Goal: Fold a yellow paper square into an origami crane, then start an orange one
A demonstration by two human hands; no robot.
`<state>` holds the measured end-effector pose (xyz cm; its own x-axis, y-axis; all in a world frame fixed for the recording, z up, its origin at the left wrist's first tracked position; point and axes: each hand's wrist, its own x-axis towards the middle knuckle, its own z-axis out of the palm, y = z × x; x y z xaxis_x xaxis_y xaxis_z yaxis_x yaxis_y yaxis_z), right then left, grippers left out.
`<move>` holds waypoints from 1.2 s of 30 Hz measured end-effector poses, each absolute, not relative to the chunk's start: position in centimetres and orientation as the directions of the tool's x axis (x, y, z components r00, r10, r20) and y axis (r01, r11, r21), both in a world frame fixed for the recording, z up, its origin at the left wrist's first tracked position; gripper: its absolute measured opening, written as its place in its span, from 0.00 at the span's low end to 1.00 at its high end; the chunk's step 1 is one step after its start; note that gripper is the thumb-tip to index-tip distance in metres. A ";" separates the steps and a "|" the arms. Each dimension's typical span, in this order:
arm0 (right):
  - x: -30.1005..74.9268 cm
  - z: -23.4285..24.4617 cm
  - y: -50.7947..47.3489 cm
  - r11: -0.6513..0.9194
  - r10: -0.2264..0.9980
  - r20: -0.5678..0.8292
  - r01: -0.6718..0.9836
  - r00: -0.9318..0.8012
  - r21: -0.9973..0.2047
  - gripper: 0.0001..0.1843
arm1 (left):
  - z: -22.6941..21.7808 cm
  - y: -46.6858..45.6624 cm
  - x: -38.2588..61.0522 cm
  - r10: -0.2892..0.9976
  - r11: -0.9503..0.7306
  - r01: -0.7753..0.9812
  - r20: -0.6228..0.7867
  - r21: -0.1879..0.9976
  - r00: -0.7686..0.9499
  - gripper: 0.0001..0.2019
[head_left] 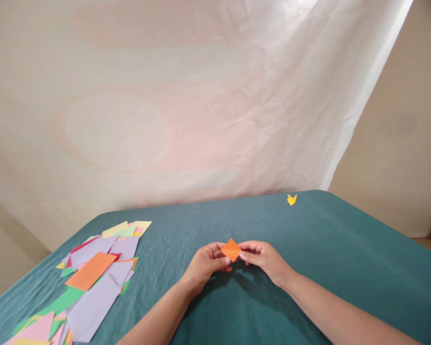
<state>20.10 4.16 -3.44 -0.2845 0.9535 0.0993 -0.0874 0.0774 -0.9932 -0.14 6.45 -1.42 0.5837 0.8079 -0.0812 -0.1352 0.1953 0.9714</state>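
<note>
A small folded orange paper [231,249], diamond-shaped, is held just above the teal tablecloth [326,249] in the middle of the table. My left hand [206,264] pinches its left corner with thumb and fingers. My right hand [264,258] pinches its right corner the same way. Both forearms reach in from the bottom edge of the view.
A loose pile of coloured paper sheets [93,278], purple, orange, green, pink and yellow, lies at the left of the table. A small yellow folded paper figure [291,199] sits near the far right edge. A white sheet [187,96] hangs behind the table.
</note>
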 end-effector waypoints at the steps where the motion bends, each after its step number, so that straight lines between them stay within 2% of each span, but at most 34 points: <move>1: 20.1 -3.4 4.2 0.073 0.954 0.094 -0.086 -0.283 -0.994 0.18 | -1.4 6.5 -0.2 0.806 0.197 -0.133 -0.083 0.971 0.586 0.21; 12: 20.0 -3.1 4.1 0.042 0.963 0.064 -0.089 -0.263 -0.995 0.18 | -1.4 6.4 -0.1 0.810 0.192 -0.132 -0.082 0.972 0.580 0.21; 19: 19.9 -2.8 4.0 0.046 0.943 0.070 -0.081 -0.324 -0.996 0.21 | -1.1 6.2 -0.1 0.828 0.206 -0.115 -0.110 0.972 0.551 0.22; 36: 19.5 -3.2 4.3 0.112 0.957 0.101 0.027 -0.272 -0.993 0.17 | -1.0 6.0 0.3 0.813 0.191 -0.167 -0.060 0.967 0.579 0.23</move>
<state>19.52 4.29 -3.22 -0.2720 0.9570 0.1008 0.0269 0.1123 -0.9933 0.28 6.03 -0.99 0.5792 0.8129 -0.0604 -0.1667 0.1907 0.9674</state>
